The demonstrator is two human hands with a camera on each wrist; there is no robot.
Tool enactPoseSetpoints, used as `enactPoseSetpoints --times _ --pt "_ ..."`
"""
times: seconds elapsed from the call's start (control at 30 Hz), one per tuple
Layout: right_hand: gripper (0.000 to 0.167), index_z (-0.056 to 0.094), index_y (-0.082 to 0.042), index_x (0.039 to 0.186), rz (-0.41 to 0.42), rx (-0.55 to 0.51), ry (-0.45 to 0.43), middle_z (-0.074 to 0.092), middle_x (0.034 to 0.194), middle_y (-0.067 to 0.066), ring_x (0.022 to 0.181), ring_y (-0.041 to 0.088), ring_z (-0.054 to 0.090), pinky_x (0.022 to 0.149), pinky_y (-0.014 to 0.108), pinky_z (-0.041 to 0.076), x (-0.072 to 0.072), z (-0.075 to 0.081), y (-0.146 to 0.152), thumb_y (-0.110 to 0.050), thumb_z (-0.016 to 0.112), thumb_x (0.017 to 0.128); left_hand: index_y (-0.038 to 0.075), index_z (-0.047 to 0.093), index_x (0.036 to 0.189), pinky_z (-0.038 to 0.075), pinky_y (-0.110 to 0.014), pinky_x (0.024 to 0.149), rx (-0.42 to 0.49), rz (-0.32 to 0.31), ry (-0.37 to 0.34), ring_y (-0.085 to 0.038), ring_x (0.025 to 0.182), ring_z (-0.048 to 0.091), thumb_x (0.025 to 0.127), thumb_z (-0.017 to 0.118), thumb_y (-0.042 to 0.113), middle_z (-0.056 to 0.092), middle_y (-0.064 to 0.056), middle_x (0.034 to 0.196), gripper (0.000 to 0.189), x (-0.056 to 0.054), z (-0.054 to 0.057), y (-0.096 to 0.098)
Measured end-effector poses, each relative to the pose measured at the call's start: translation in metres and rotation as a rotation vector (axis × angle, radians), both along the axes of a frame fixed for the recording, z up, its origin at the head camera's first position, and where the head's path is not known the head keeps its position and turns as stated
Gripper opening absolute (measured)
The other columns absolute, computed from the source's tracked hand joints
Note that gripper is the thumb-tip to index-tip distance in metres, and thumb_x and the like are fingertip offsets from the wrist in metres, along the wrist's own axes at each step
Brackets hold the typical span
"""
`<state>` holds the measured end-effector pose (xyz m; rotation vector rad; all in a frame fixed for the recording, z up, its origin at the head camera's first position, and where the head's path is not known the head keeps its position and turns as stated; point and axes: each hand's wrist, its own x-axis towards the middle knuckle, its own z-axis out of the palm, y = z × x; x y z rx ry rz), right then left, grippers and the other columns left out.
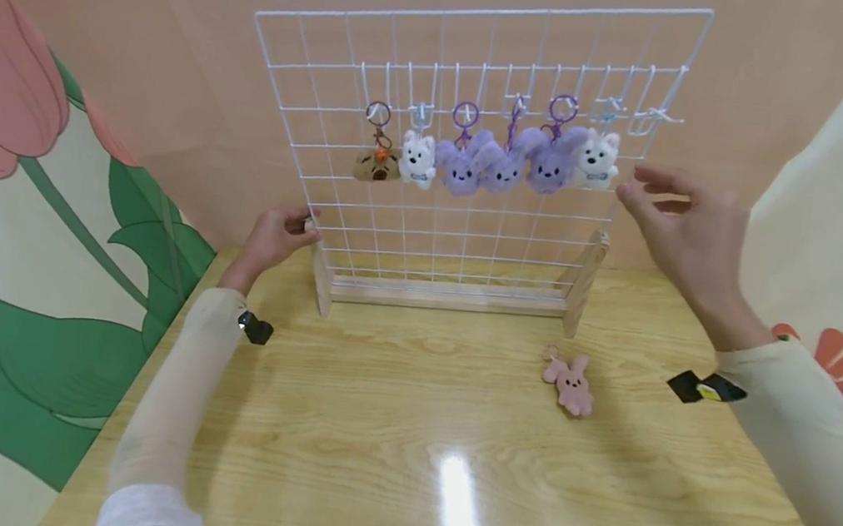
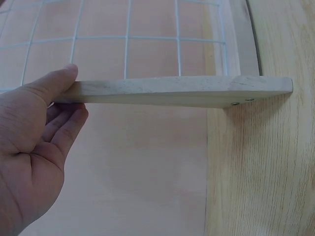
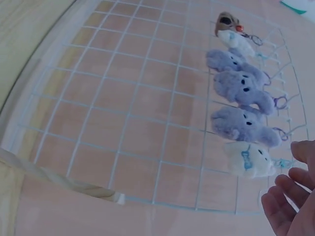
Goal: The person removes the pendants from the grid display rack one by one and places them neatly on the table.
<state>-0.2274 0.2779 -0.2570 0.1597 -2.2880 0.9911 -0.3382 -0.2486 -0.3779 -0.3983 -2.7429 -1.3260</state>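
My left hand (image 1: 270,241) grips the top end of the wooden side support (image 2: 182,88) of a white wire grid rack (image 1: 424,231), with the thumb on one side and fingers on the other. Bare of any object, my right hand (image 1: 698,233) is raised at the rack's right edge, its fingers loosely bent. It is nearest to a white plush dog keychain (image 1: 598,160) on the right end of the row. Left of that hang purple plush bunny keychains (image 1: 550,164), another white dog keychain (image 1: 418,161) and a brown plush keychain (image 1: 376,165).
On the wooden table (image 1: 347,424) a pink bunny keychain (image 1: 573,386) lies in front of the rack's right foot. An unoccupied white hook (image 1: 642,107) sits at the rack's far right. A peach backdrop stands behind, with a flower-printed one (image 1: 125,296) at left.
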Motion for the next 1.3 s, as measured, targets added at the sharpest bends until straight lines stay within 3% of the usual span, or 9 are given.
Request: enactPoseSetpoints --times 0.23,0.43,0.67,0.97,1.3 --pt "0.046 0.074 -0.008 0.124 -0.036 -0.083 -0.023 0.072 0.125 0.013 0.083 -0.012 0.063 0.072 0.005 0.053 -0.014 0.014 -0.011 -0.04 0.078 0.091 0.0 0.062 0.137 0.057 -0.046 0.099 -0.013 -0.001 0.015 -0.035 0.12 0.065 0.096 0.073 0.011 0.06 -0.023 0.14 0.044 0.0 0.0 0.0" --pt "0.043 0.075 -0.011 0.123 -0.079 -0.074 0.012 0.073 0.123 0.013 0.089 -0.008 0.064 0.08 0.01 0.056 -0.027 0.017 -0.02 -0.041 0.076 0.092 0.001 0.062 0.137 0.058 -0.041 0.098 -0.007 0.008 0.019 -0.035 0.118 0.066 0.096 0.074 0.014 0.061 -0.022 0.14 0.045 -0.002 -0.001 0.001" --pt "0.039 0.076 -0.01 0.122 -0.088 -0.072 0.047 0.073 0.124 0.007 0.096 0.002 0.067 0.084 0.013 0.056 -0.041 0.018 -0.027 -0.036 0.074 0.093 0.001 0.063 0.136 0.056 -0.044 0.1 0.019 0.009 0.018 -0.036 0.12 0.065 0.095 0.074 0.01 0.061 -0.023 0.14 0.044 0.0 0.0 0.002" --pt "0.04 0.074 -0.01 0.123 -0.059 -0.091 0.019 0.073 0.124 0.008 0.094 0.0 0.066 0.084 0.013 0.056 -0.055 0.018 -0.027 -0.038 0.073 0.095 0.0 0.063 0.137 0.055 -0.046 0.101 0.0 0.013 0.021 -0.037 0.122 0.064 0.096 0.073 0.011 0.059 -0.023 0.141 0.044 0.0 0.0 0.0" --pt "0.034 0.078 -0.009 0.114 -0.052 -0.134 0.057 0.078 0.11 0.002 0.08 -0.007 0.062 0.077 0.009 0.054 -0.067 0.016 -0.03 -0.035 0.076 0.093 0.0 0.062 0.137 0.057 -0.042 0.099 0.017 0.009 0.008 -0.037 0.12 0.065 0.095 0.074 0.011 0.06 -0.024 0.14 0.045 0.0 0.0 0.001"
